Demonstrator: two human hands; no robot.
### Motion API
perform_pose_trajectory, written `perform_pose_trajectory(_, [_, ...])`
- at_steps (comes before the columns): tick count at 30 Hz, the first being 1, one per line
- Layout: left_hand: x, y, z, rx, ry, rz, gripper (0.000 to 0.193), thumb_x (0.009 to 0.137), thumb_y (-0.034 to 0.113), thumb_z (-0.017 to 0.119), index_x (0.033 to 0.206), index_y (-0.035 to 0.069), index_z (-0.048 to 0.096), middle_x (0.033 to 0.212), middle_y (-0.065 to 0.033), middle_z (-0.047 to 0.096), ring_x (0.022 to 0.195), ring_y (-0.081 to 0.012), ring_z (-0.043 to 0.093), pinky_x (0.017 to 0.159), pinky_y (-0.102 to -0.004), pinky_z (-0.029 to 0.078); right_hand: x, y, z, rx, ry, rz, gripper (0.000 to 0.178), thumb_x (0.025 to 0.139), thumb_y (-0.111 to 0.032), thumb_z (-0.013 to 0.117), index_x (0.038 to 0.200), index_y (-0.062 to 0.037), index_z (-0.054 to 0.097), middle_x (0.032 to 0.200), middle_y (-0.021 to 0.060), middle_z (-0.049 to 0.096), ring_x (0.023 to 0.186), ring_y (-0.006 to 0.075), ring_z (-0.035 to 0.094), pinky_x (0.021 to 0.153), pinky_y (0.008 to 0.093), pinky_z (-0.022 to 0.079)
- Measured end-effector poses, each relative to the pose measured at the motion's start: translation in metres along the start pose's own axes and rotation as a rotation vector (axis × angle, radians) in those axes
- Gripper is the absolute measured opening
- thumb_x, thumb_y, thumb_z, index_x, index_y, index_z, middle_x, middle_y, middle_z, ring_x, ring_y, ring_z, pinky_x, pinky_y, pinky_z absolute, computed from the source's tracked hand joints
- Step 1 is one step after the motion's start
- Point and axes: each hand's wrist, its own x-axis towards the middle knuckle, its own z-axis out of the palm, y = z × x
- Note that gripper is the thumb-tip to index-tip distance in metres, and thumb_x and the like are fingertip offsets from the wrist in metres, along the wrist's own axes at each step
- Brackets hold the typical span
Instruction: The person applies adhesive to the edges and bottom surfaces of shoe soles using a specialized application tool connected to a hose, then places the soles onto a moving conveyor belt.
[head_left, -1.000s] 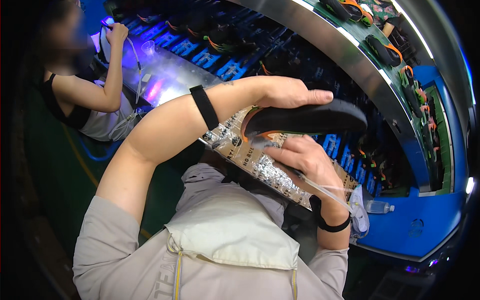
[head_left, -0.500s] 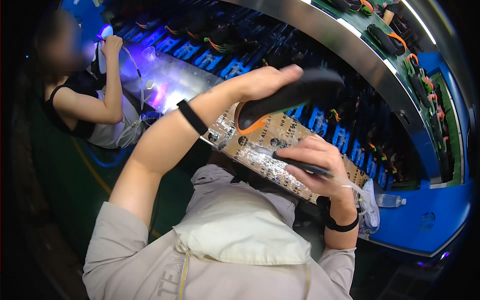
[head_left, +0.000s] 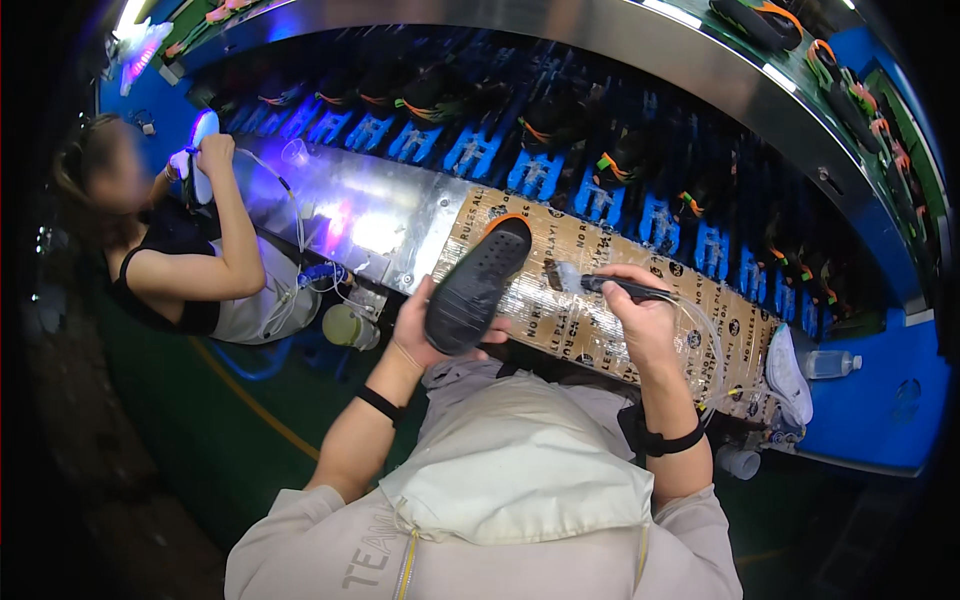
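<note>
Shoe (head_left: 474,290) lies in the left hand (head_left: 414,332), tilted over the left end of the cardboard (head_left: 540,312), its nearer end reaching past the cardboard's near edge. It is dark, nearly all black, and long, narrowing slightly toward the middle. The broad face turned up looks like the sole: small dots pepper the farther part, while the nearer part appears faintly ribbed and has a dull sheen. A bright orange edge curves round the far end (the one strong colour visible on it).

The left hand cups the shoe from below, thumb along its left side, some fingertips showing past its right side. The right hand (head_left: 648,318) has its fingers closed round the black handle of a brush (head_left: 622,287), whose pale, blurred tip sits above the cardboard's middle, apart from the shoe. Beyond the cardboard's right end lies a clear bottle (head_left: 828,364); blue clamps (head_left: 597,198) line its far edge.
</note>
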Motion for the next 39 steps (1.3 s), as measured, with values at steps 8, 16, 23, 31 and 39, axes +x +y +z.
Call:
perform_pose_trajectory(8, [0.063,-0.057,0.029,0.007,0.179,0.141,0.074,0.102,0.046,0.04,0.157,-0.004,0.05,0.147,-0.0366,0.059,0.138,-0.054,0.058,0.118,-0.0666,0.046,0.035,-0.005,0.034,-0.248,0.03,-0.063,0.022,0.094,-0.017,0.075,0.108,-0.0007,0.08,0.089,0.0027,0.075,0.08,0.0098,0.065,0.074,0.0281,0.053])
perform_pose_trajectory(16, [0.08,-0.072,0.049,0.272,0.122,0.24,0.078,0.114,0.06,0.018,0.165,0.004,0.04,0.15,-0.0237,0.061,0.138,-0.0402,0.062,0.119,-0.0542,0.05,0.05,-0.017,0.061,-0.254,0.157,-0.346,0.021,0.093,-0.013,0.076,0.108,0.0009,0.078,0.094,0.0144,0.079,0.082,0.0229,0.075,0.077,0.0358,0.058])
perform_pose_trajectory(23, [0.093,-0.07,0.05,0.312,0.235,0.425,0.066,0.117,0.052,0.022,0.146,0.007,0.06,0.14,-0.0162,0.068,0.129,-0.0297,0.067,0.114,-0.0488,0.054,-0.003,-0.035,0.052,-0.692,-0.318,-0.521,0.015,0.088,-0.016,0.076,0.095,-0.0029,0.076,0.089,0.0211,0.075,0.082,0.0426,0.073,0.077,0.0502,0.059])
perform_pose_trajectory(31, [0.092,-0.075,0.076,0.211,0.002,0.381,0.074,0.113,0.061,0.022,0.159,0.009,0.048,0.152,-0.0187,0.062,0.137,-0.0348,0.065,0.116,-0.0527,0.054,0.012,-0.07,0.041,-0.49,-0.017,-0.615,0.021,0.09,-0.005,0.079,0.11,0.0013,0.08,0.098,0.0193,0.079,0.084,0.0336,0.077,0.076,0.0402,0.06])
perform_pose_trajectory(39, [0.088,-0.08,0.091,0.298,0.134,0.378,0.079,0.109,0.068,0.025,0.166,0.016,0.043,0.158,-0.0154,0.058,0.142,-0.0337,0.061,0.119,-0.051,0.052,0.035,-0.048,0.054,-0.332,-0.149,-0.832,0.026,0.089,-0.005,0.082,0.114,-0.0018,0.08,0.094,0.0139,0.075,0.087,0.0321,0.07,0.082,0.0408,0.055])
